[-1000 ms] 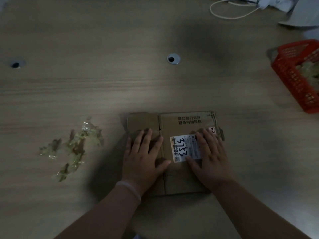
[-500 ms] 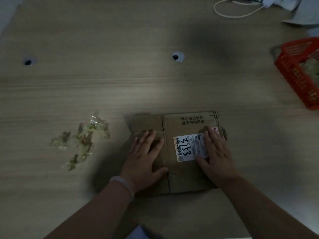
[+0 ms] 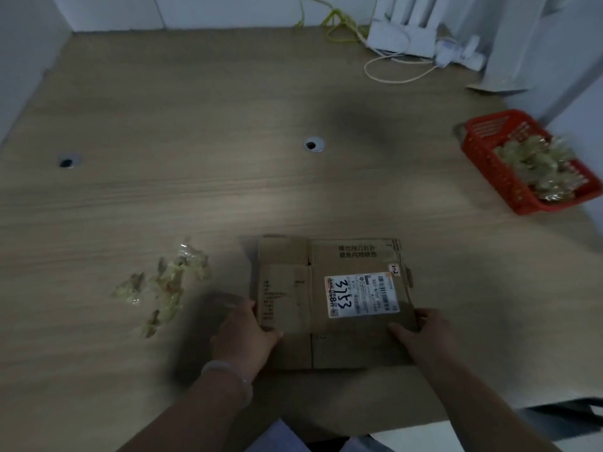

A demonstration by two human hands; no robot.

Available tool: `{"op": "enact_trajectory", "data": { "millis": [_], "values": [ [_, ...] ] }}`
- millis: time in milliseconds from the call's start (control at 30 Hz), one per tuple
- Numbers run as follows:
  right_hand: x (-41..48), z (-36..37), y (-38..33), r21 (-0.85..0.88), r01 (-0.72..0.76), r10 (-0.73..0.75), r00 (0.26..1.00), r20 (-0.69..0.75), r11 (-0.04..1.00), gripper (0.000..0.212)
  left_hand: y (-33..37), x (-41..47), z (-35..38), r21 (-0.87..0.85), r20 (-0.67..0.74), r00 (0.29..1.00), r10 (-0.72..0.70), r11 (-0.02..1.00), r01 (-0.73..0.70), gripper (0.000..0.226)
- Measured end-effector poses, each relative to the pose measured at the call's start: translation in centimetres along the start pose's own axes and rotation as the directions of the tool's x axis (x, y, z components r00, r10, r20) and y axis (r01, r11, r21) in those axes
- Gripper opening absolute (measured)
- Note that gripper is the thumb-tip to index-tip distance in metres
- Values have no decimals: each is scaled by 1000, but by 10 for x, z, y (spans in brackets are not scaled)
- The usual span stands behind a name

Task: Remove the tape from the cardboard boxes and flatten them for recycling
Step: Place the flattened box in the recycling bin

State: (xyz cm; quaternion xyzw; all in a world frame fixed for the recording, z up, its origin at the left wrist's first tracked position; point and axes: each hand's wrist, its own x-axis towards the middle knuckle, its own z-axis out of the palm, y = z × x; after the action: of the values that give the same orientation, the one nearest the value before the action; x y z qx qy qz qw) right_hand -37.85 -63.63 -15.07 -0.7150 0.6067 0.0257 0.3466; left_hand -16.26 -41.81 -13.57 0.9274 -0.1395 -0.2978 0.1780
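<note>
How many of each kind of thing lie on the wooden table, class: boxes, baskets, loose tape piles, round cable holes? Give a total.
Flattened brown cardboard box with a white label: 1
Red plastic mesh basket holding crumpled tape: 1
Loose pile of crumpled clear tape: 1
Round cable holes in the tabletop: 2
Total: 5

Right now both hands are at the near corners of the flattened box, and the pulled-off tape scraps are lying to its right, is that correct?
Not quite. The head view shows the left hand and right hand at the flattened box's near corners, but the loose tape scraps lie on the table to its left.
</note>
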Motion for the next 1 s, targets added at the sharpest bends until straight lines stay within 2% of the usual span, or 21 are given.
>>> {"op": "enact_trajectory", "data": {
  "millis": [67,200,333,467,567,733,1000],
  "values": [
    [-4,-4,1,54,-19,19,1000,2,998,53,1,5,0,-127,53,998,24,992,-17,51],
    [-11,-19,7,197,-53,67,996,-66,979,46,14,8,-2,-205,26,992,128,971,-120,34],
    [-26,-55,17,289,-37,75,990,-118,957,39,41,-5,-4,-244,-10,958,286,929,-280,35],
    [-46,-102,34,309,-1,83,964,-252,951,30,80,-30,-4,-271,-56,903,427,864,-425,37],
    [-70,-138,59,407,55,98,933,-347,912,21,114,-58,5,-259,-80,845,529,807,-530,33],
    [-126,-201,143,473,131,123,875,-468,872,18,172,-135,46,-241,-100,740,665,706,-666,48],
    [-231,-298,326,542,104,307,728,-613,834,15,249,-304,166,-302,-74,570,819,526,-795,51]
  ]
}}
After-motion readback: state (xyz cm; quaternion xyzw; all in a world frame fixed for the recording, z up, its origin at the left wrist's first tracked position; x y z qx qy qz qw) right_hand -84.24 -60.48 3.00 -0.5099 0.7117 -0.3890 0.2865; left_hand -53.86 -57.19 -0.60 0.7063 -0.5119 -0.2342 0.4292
